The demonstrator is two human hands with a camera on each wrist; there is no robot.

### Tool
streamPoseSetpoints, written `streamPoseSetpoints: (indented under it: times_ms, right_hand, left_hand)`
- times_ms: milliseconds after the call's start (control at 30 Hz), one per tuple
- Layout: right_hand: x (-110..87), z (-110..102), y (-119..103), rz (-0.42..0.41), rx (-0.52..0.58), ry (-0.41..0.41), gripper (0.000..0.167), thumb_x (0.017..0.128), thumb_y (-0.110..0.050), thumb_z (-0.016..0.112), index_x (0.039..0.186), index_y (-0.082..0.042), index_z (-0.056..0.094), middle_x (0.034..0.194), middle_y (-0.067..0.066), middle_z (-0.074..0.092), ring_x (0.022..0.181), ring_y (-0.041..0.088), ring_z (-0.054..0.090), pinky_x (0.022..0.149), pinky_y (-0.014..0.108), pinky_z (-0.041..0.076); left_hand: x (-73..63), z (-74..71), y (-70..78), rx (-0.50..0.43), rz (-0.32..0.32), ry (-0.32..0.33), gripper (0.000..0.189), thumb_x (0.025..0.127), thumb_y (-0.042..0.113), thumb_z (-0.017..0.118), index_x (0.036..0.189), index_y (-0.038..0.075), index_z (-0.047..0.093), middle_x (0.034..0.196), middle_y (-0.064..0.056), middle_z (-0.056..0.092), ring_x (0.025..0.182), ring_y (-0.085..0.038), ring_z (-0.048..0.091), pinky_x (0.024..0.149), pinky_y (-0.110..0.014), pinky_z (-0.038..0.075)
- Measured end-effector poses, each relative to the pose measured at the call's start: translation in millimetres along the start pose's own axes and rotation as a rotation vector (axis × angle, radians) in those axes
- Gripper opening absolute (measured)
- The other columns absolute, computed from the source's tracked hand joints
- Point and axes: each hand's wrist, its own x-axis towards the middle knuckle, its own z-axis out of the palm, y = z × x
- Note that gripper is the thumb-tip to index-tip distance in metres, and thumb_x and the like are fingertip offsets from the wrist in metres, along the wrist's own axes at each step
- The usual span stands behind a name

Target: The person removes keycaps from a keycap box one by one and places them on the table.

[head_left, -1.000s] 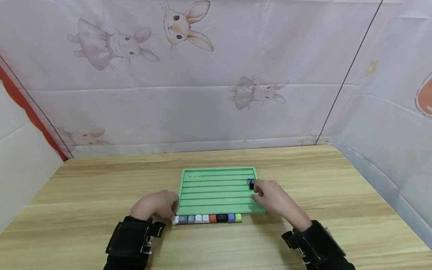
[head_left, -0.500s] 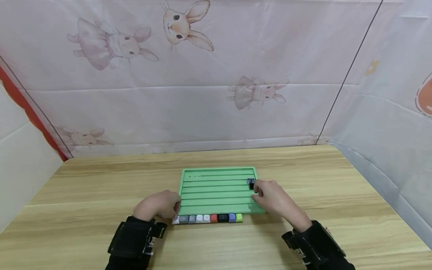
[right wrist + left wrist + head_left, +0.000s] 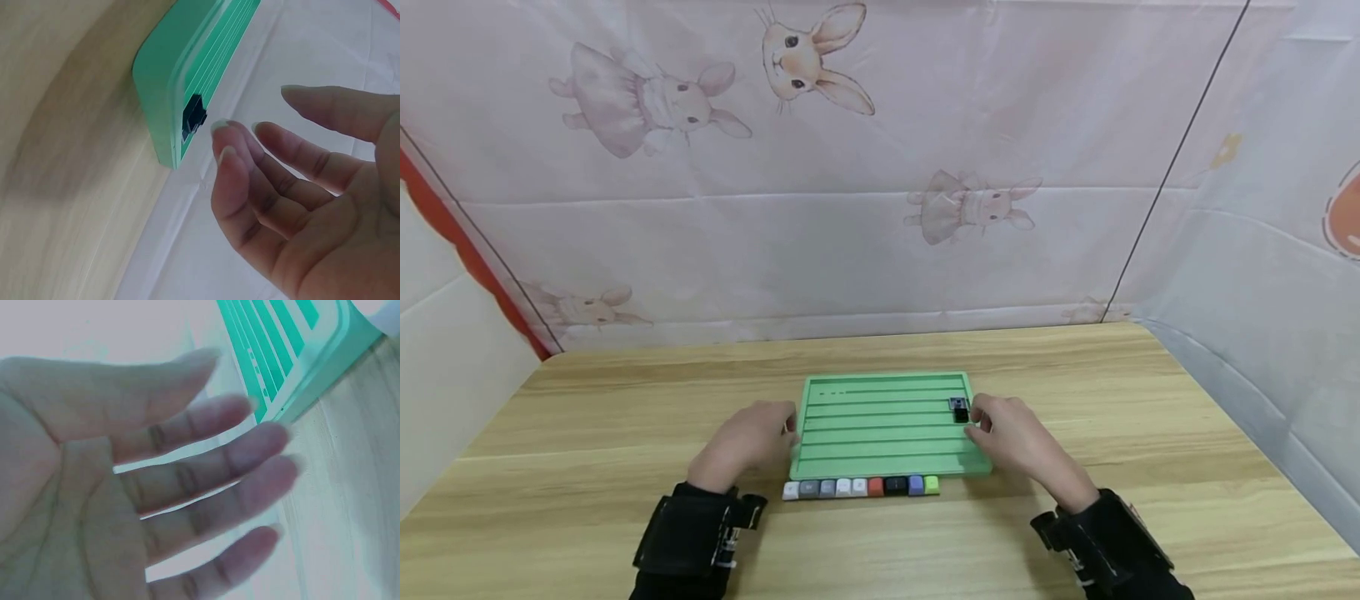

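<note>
A green ridged tray (image 3: 880,435) lies on the table, with a row of keycaps (image 3: 876,487) lined up along its near edge. These are white, grey, red, black, blue-violet and lime. My left hand (image 3: 748,442) is beside the tray's left edge; the left wrist view shows its fingers (image 3: 244,487) extended and nothing held. Close to the tray's right edge, my right hand (image 3: 1011,433) has loosely bent fingers and a thumb apart, holding nothing. Just left of its fingertips, a small black keycap (image 3: 961,415) sits on the tray below a dark, grey-blue square piece (image 3: 957,403).
The wooden table (image 3: 625,417) extends around the tray on all sides. Behind it hangs a pale cloth backdrop (image 3: 835,258) printed with rabbits, and more cloth lines both sides. Black straps (image 3: 688,533) wrap both wrists.
The left hand has come off the white keycap at the row's left end and moved up and away. The keycap row shifted slightly right. My right hand has drawn slightly right from the black keycap.
</note>
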Motion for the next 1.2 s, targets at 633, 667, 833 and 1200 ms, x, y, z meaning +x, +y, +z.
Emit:
streamPoseSetpoints:
  times_ms: [633,667,833,1200]
  right_hand:
    - [12.1,1,24,-0.035,-0.056,0.119,0.029,0.087,-0.008,0.059,0.111,0.008,0.055,0.11,0.024,0.056,0.105,0.038,0.051,0.087,0.048,0.041]
    - [12.5,2,25,-0.036,-0.058,0.114,0.029,0.087,-0.008,0.059,0.111,0.008,0.055,0.11,0.024,0.057,0.105,0.038,0.051,0.087,0.048,0.041]
    - [14.3,5,27,-0.049,-0.069,0.098,0.025,0.086,-0.004,0.06,0.107,0.008,0.058,0.106,0.022,0.059,0.103,0.037,0.053,0.086,0.047,0.042]
    - [18.6,10,24,-0.099,-0.117,0.07,0.02,0.081,0.001,0.061,0.1,0.006,0.063,0.096,0.016,0.06,0.092,0.03,0.056,0.08,0.041,0.046]
  left_hand:
    - [10.2,3.2,-9.2,0.124,0.037,0.307,0.053,0.094,0.022,0.05,0.137,-0.004,0.032,0.137,-0.028,0.033,0.125,-0.046,0.028,0.097,-0.06,0.022]
    - [10.4,3.8,-9.5,0.121,0.032,0.3,0.053,0.094,0.022,0.05,0.137,-0.004,0.032,0.137,-0.028,0.033,0.125,-0.046,0.027,0.097,-0.061,0.022]
    - [11.0,6.6,-10.0,0.094,-0.002,0.221,0.049,0.094,0.022,0.05,0.135,-0.003,0.037,0.133,-0.028,0.038,0.121,-0.046,0.034,0.094,-0.061,0.026]
    - [11.1,10.9,-6.1,0.063,-0.07,0.077,0.013,0.086,0.014,0.061,0.089,0.001,0.059,0.078,-0.008,0.057,0.069,-0.022,0.052,0.059,-0.035,0.043]
